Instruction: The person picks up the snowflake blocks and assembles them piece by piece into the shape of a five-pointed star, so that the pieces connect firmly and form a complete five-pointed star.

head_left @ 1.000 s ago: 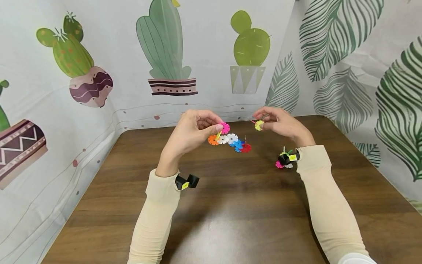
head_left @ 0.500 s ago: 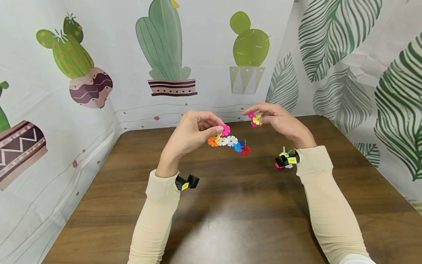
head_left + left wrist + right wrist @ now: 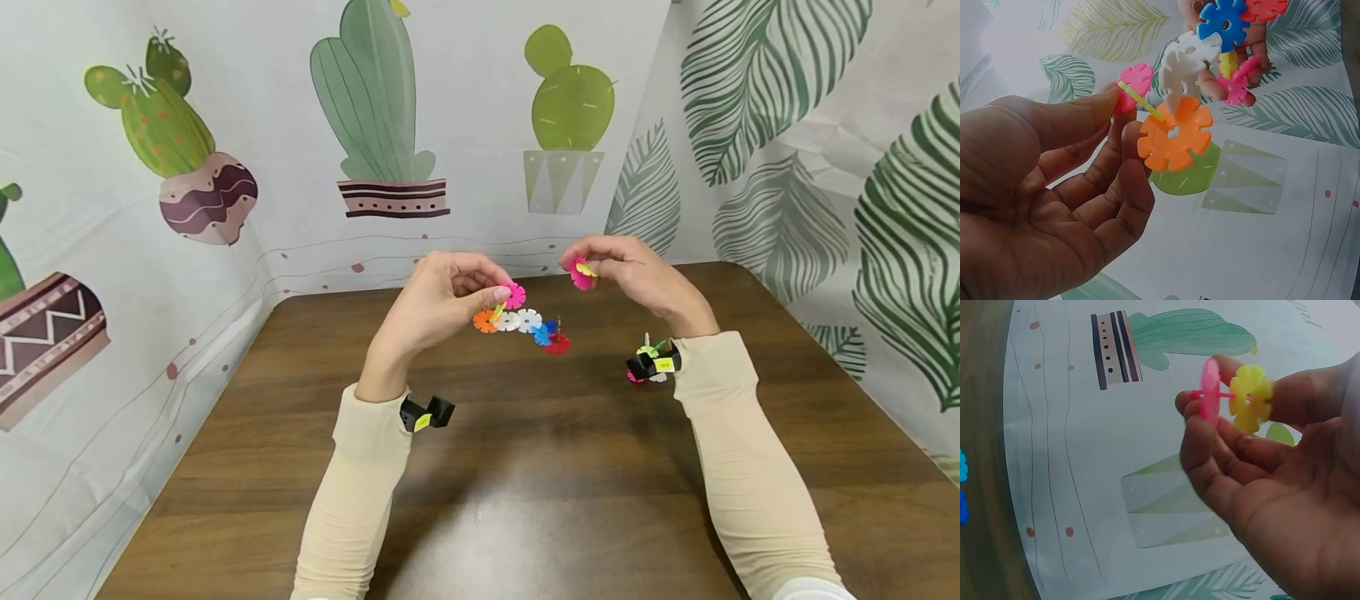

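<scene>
My left hand (image 3: pixel 450 292) holds up a chain of notched plastic flower discs, pinching the pink disc (image 3: pixel 1137 81) between thumb and fingers. From there the chain runs through a yellow disc (image 3: pixel 1141 100) seen edge-on, an orange disc (image 3: pixel 1188 140), white discs (image 3: pixel 529 322), blue discs (image 3: pixel 542 336) and a red disc (image 3: pixel 557 344). To the right of it, my right hand (image 3: pixel 630 267) grips a smaller linked piece. In the right wrist view this piece shows a yellow disc (image 3: pixel 1241 406) by the thumb and a pink disc (image 3: pixel 1210 394) against the fingers. A gap separates the two pieces.
On the brown wooden table (image 3: pixel 480 467), another cluster of joined discs (image 3: pixel 647 353) lies under the right wrist, partly hidden by the black wrist camera (image 3: pixel 643 365). Behind the table hangs a white cloth (image 3: pixel 480 125) printed with cacti and leaves.
My right hand has shifted slightly left and up and turned its piece, so the pink disc now faces the head camera and the yellow looks narrower. The left hand and its chain stay almost still.
</scene>
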Demonstrator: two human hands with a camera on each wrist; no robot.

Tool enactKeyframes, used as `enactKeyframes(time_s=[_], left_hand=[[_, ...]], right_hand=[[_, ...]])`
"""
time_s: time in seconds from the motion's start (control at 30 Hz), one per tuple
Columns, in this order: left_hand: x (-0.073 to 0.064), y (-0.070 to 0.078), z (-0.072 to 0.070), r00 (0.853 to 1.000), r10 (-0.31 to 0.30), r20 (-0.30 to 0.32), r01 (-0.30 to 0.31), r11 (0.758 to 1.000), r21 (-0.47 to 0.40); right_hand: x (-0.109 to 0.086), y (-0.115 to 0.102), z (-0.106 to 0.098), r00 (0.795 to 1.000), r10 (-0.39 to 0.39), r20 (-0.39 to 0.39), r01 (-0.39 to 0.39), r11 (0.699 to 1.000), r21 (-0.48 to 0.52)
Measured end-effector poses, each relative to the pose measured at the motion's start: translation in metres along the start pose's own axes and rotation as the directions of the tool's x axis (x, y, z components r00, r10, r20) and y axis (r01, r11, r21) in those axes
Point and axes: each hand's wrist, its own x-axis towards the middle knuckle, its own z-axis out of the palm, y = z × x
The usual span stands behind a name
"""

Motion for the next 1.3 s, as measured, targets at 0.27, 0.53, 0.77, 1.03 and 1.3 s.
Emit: enactKeyframes(time_s=[0.27,0.53,0.77,1.03,1.3], left_hand=[[0.001,0.0,0.001,1.0,0.0,0.004,0.0,1.0,-0.007],[0.002,0.001,0.004,1.0,0.005,0.007,-0.005,1.0,-0.002],[0.002,0.001,0.005,1.0,0.016,0.016,-0.016,1.0,-0.007],[0.002,0.0,0.005,1.0,0.012,0.02,-0.012,1.0,-0.007],[0.002,0.001,0.005,1.0,0.021,0.02,-0.021,1.0,-0.003]], right_hand=[[-0.002,-0.006,0.0,0.996,-0.074,-0.049,0.068,0.99,-0.12],[-0.004,-0.019,0.003,0.989,-0.144,-0.035,0.134,0.971,-0.196],[-0.008,-0.03,0.008,0.985,-0.167,-0.041,0.155,0.965,-0.212],[-0.008,-0.032,0.014,0.985,-0.15,-0.085,0.125,0.961,-0.247],[-0.009,-0.031,0.016,0.972,-0.178,-0.156,0.141,0.966,-0.219]])
